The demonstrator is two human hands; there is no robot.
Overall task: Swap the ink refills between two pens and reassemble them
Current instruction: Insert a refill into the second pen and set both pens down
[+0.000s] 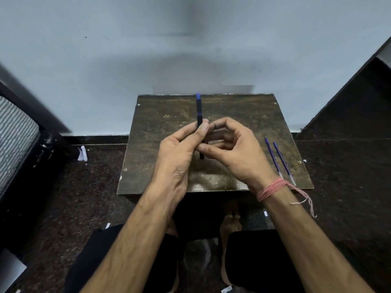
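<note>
A dark pen barrel point(199, 111) with a blue end cap points away from me, held above the small wooden table point(165, 123). My left hand point(179, 153) pinches the barrel between thumb and fingers. My right hand point(230, 149) curls around the barrel's lower part, fingers touching it; what lies inside the palm is hidden. Two thin blue ink refills point(278, 159) lie side by side on the table's right edge, apart from both hands.
The table stands against a pale wall on a dark speckled floor. A striped mattress point(14, 140) is at the left and a dark slab point(349, 102) at the right. Paper scraps point(82, 154) lie on the floor. My knees and bare feet are below the table.
</note>
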